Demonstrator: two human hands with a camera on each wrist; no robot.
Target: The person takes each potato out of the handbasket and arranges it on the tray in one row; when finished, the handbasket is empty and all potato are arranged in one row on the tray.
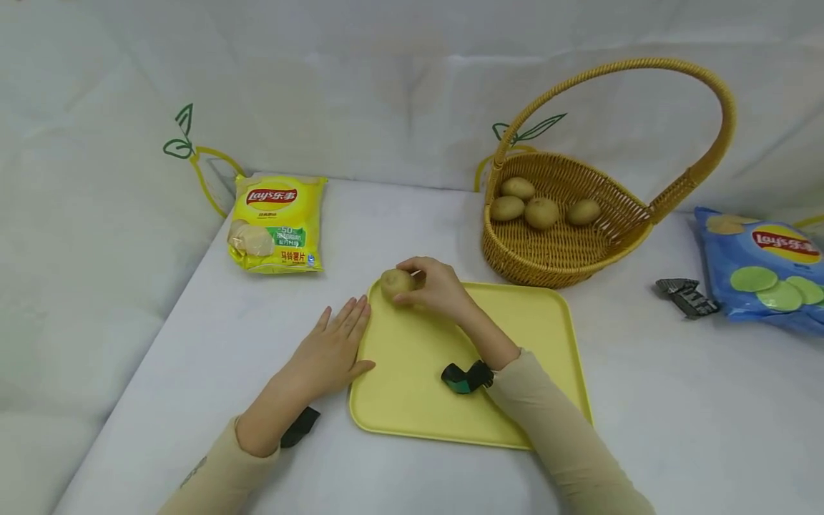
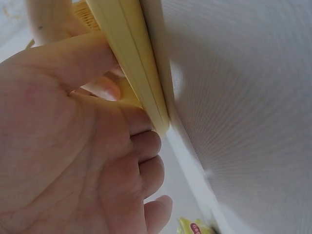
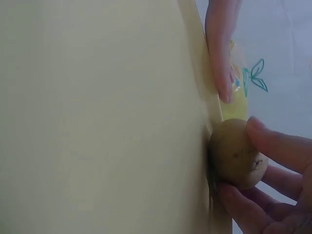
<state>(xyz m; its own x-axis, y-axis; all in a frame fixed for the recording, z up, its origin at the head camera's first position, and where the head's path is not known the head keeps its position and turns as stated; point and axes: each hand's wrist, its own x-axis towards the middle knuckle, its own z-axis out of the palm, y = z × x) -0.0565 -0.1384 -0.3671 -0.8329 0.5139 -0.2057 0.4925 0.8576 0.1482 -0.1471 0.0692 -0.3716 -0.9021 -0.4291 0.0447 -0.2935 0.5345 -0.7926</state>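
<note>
A potato [image 1: 395, 285] sits at the far left corner of the yellow tray [image 1: 412, 390]. My right hand [image 1: 438, 290] holds it between thumb and fingers; in the right wrist view the potato [image 3: 236, 153] rests against the tray's surface. Along the tray's left edge lies my left hand [image 1: 328, 357], its fingers straight and its thumb over the rim. The left wrist view has the palm [image 2: 58, 146] beside the tray's side wall [image 2: 131, 58].
Behind the tray's right half stands a wicker basket [image 1: 547, 268] with several potatoes [image 1: 541, 213] in it. A yellow chip bag [image 1: 277, 225] lies at the back left. On the right are a blue chip bag [image 1: 766, 268] and a small black packet [image 1: 687, 297].
</note>
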